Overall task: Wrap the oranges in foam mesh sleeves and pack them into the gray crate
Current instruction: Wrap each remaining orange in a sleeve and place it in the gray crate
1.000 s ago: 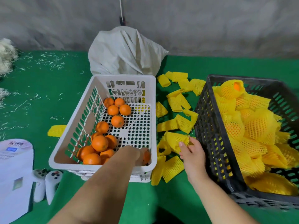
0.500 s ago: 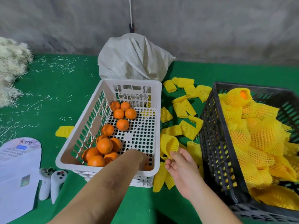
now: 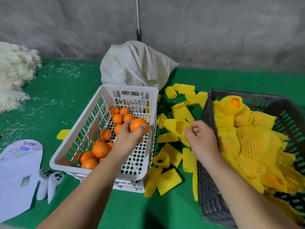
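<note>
My left hand (image 3: 127, 138) holds an orange (image 3: 138, 126) above the white basket (image 3: 105, 95), fingers curled round the fruit from below, thumb on its right side. My right hand (image 3: 200, 138) pinches the rim of a yellow sleeve (image 3: 176, 128) between thumb and fingertips, its open mouth facing the orange, just right of the basket's right wall. Orange and sleeve are near each other but apart.

The basket still carries loose oranges (image 3: 100, 149): a cluster near its close left corner and a smaller group toward the far end. More flat sleeves (image 3: 170, 180) lie scattered on the green worktop (image 3: 66, 100) between the basket and the gray crate (image 3: 208, 187). The crate, on my right, is heaped with wrapped oranges (image 3: 250, 146); 1 at the far end shows bare peel through the open top of its mesh.

Behind the basket a white sack (image 3: 135, 66) stands against the wall. A pile of pale shredded fiber (image 3: 14, 71) sits at the far left, with stray strands across the worktop. At the near left lie a white paper bag (image 3: 18, 171) and 2 white controllers (image 3: 49, 182), side by side, just beside the basket's near corner. 1 sleeve lies alone left of the basket.
</note>
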### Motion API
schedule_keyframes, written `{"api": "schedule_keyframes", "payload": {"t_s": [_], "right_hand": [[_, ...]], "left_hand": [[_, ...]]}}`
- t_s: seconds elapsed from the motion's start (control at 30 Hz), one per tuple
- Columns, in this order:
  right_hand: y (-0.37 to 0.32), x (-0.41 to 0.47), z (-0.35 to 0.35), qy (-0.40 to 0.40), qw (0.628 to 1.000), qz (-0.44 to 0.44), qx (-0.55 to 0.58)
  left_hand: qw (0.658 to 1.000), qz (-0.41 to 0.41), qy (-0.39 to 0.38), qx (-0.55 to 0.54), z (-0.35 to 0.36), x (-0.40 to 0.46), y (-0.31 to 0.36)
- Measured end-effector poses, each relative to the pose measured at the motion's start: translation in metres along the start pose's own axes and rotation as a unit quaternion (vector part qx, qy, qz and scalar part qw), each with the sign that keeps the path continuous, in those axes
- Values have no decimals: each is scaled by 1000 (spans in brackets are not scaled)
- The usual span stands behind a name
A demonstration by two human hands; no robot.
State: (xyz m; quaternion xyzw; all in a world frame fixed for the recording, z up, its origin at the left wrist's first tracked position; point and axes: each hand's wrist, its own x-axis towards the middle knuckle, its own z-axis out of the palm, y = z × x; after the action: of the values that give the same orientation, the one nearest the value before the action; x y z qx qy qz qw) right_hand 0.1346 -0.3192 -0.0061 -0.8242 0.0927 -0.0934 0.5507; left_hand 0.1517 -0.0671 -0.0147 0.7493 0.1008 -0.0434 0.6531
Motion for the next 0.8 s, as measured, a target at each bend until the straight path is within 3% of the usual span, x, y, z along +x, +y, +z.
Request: {"api": "schedule_keyframes", "payload": {"t_s": [0.13, 0.27, 0.4, 0.5, 0.6, 0.8], "right_hand": [[13, -2, 1, -16, 997, -46, -55], [18, 3, 5, -6, 992, -84, -94], [20, 4, 5, -10, 987, -93, -132], [18, 6, 5, -34, 992, -63, -100], [15, 8, 3, -68, 997, -22, -13], [16, 9, 1, -60, 997, -23, -47]], "left_hand": [[992, 49, -107, -40, 53, -31, 8], [970, -3, -238, -43, 71, -39, -8], [949, -50, -288, -114, 66, -33, -16], [947, -44, -281, -152, 65, -29, -20], [960, -22, -254, -118, 72, -29, -20], [982, 40, -180, -49, 80, -33, -20]]}}
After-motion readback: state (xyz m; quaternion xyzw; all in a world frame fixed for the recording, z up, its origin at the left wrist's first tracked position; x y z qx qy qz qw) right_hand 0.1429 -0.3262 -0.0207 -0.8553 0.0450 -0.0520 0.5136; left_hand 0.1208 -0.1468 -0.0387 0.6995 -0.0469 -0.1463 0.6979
